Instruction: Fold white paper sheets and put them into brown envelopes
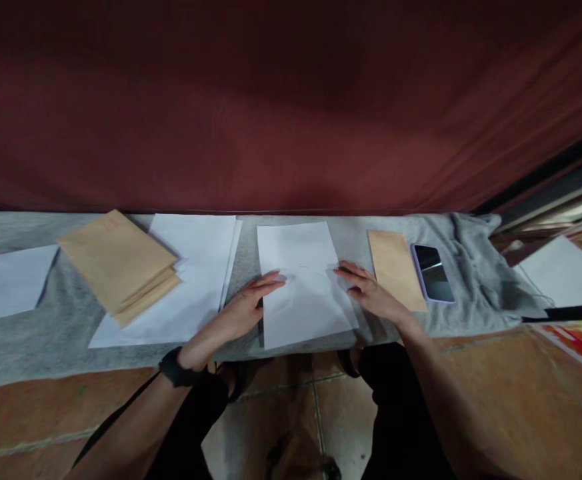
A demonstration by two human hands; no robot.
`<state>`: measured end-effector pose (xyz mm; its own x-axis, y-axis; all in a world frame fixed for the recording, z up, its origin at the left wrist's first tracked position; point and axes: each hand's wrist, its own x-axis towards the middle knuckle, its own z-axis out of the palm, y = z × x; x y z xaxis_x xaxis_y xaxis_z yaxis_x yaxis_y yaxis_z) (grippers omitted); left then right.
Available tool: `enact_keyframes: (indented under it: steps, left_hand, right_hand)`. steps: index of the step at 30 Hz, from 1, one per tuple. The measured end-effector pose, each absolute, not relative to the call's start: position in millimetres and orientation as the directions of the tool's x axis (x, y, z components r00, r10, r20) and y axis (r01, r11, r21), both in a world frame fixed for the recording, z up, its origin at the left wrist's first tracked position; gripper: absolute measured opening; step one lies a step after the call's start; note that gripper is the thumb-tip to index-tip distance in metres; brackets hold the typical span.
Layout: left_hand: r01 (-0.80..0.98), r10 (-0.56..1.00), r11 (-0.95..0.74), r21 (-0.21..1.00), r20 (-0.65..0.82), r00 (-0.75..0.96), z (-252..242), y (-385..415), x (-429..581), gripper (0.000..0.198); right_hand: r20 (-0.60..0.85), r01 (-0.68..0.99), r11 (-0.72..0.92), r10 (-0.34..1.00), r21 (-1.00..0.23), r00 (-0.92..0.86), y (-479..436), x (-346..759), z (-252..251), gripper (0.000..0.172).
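Observation:
A sheet of white paper (303, 303) lies flat in front of me on the grey cloth. My left hand (253, 301) rests at its left edge, fingers stretched out with the tips on the paper. Over the right edge, my right hand (365, 288) has its fingers spread, the tips touching or just above the sheet. Neither hand grips anything. Just right of my right hand is a single brown envelope (398, 270). Left of my left hand, several brown envelopes (118, 260) lie fanned on a stack of white paper (198, 293).
The grey cloth (11, 353) covers a long narrow surface against a dark red hanging or wall (291, 133). A phone (433, 273) in a purple case lies at the right, near bunched cloth. Another white sheet (8, 283) is at the far left. Tiled floor (291, 427) shows below.

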<state>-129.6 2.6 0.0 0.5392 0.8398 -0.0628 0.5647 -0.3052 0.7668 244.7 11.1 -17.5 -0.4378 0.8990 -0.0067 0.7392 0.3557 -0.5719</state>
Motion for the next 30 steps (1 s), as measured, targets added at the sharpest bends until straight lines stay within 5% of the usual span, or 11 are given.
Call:
enact_keyframes:
  steps: [10,17,24,30]
  left_hand:
    - [0.417,0.902,-0.114,0.902,-0.083,0.425,3,24,-140,0.016]
    - [0.292,0.936,0.165,0.942,-0.243,0.256,18,24,-135,0.041]
    - [0.137,0.927,0.324,0.936,-0.343,0.151,33,23,-135,0.043]
    - [0.087,0.924,0.353,0.931,-0.362,0.123,37,25,-128,0.044]
  right_hand:
    - [-0.076,0.663,0.334,0.857,-0.67,-0.509,12,253,-5,0.073]
    - [0.032,0.644,0.387,0.871,-0.66,-0.491,13,241,-12,0.06]
    - [0.031,0.562,0.336,0.875,-0.756,-0.483,12,241,3,0.056]
    - [0.001,0.566,0.193,0.947,-0.801,-0.321,14,225,-8,0.024]
